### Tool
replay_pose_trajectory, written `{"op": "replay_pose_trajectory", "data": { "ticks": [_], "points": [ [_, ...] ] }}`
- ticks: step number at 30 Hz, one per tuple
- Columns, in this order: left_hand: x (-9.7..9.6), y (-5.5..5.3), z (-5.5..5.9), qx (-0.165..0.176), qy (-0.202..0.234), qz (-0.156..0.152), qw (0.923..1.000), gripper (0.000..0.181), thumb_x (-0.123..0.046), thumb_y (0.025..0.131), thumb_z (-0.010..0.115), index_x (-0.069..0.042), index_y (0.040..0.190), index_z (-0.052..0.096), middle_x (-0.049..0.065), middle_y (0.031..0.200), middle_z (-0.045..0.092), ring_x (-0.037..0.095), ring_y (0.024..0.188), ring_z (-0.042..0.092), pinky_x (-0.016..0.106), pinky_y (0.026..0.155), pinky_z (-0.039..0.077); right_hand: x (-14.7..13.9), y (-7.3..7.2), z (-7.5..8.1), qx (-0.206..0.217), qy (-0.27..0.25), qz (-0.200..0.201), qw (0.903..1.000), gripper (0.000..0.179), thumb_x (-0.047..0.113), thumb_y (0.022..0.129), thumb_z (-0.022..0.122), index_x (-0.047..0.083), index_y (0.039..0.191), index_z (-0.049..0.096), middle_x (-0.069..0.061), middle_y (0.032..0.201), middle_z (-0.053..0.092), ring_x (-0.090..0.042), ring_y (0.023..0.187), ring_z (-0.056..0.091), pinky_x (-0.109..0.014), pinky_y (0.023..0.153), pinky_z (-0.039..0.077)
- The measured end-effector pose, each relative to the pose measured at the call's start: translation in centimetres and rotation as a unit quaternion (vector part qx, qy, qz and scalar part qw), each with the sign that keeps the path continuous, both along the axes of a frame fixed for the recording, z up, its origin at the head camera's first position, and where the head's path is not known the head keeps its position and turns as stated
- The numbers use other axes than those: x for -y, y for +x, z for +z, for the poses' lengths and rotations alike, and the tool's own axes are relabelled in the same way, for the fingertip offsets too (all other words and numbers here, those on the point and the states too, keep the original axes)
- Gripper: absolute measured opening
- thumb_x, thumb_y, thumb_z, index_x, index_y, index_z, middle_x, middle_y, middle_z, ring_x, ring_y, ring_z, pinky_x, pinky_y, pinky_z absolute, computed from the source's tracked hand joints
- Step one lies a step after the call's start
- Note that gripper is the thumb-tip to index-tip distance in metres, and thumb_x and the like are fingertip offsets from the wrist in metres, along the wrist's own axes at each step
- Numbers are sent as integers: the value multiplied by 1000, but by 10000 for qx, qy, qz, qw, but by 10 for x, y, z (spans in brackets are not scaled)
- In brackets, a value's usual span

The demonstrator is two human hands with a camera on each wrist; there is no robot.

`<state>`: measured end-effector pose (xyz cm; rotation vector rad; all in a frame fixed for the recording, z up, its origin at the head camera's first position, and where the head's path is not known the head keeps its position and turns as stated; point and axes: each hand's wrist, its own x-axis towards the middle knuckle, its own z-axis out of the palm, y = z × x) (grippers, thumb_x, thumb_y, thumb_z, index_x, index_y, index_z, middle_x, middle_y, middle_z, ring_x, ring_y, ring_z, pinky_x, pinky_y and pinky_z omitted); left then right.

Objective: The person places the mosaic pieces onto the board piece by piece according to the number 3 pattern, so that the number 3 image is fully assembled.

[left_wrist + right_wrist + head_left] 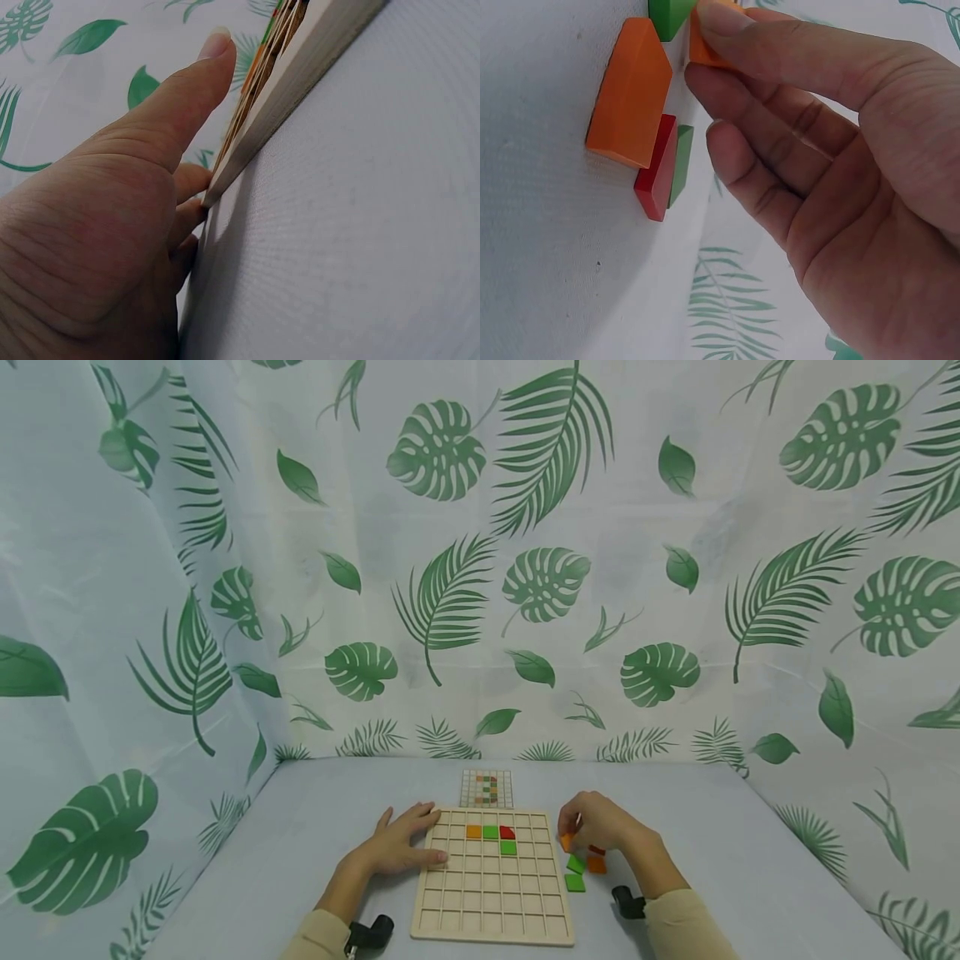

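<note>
A square wooden grid board lies on the table. Its upper rows hold an orange tile, a green tile and a red tile side by side, with another green tile below the red one. My left hand rests spread at the board's left edge, fingertips against its side in the left wrist view. To the right of the board, my right hand pinches an orange tile between thumb and fingers, partly covering it.
Loose tiles lie right of the board: an orange one, a red one and green ones, near the right hand. Behind the board is a small card with a printed grid of coloured squares. A leaf-patterned curtain borders the table.
</note>
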<state>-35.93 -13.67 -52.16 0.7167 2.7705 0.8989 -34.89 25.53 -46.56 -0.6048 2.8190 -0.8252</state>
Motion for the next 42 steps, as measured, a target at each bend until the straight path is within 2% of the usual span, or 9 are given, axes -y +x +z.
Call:
{"op": "replay_pose_trajectory", "data": {
  "ticks": [4,13,21,29,36,42],
  "points": [
    [0,0,0,-12,-14,-34,10000,91,-64,90,71,-12,160,43,11,170,33,38,160,23,70,126,-6,0,-1,1,-29,-56,92,9999,23,-11,75,84,11,78,76,1,80,73,-16,72,63,-30,54,53],
    [0,1,1,1,22,-32,10000,91,-62,90,72,-12,160,43,11,170,32,37,160,23,70,126,-6,0,0,2,8,-37,-176,9998,24,-9,75,83,14,79,79,2,81,73,-15,62,61,-29,50,51],
    [-1,2,2,-1,23,-1,10000,92,-62,90,73,-11,159,43,12,170,32,37,160,23,70,126,-6,-1,-2,3,-214,-185,-47,9996,23,-7,77,83,15,81,81,4,82,74,-14,71,63,-28,56,54],
    [-1,2,4,1,56,-14,10000,91,-61,90,73,-10,159,43,13,170,32,38,160,23,71,126,-6,2,-5,5,-335,-272,-214,9988,22,-4,80,84,17,82,81,7,84,73,-17,81,64,-32,67,57],
    [-1,2,2,-21,55,-2,10000,93,-62,89,73,-10,159,43,13,170,32,38,160,23,71,126,-6,7,-7,6,-348,-343,-376,9981,19,-1,82,84,14,93,83,7,89,74,-21,89,64,-34,73,59],
    [-2,1,2,-18,52,8,10000,93,-63,89,73,-10,160,42,13,170,32,38,160,23,71,125,-6,10,-9,5,-492,-422,-64,9979,16,3,84,84,12,97,83,7,93,77,-18,91,65,-34,76,60]
  ]
}}
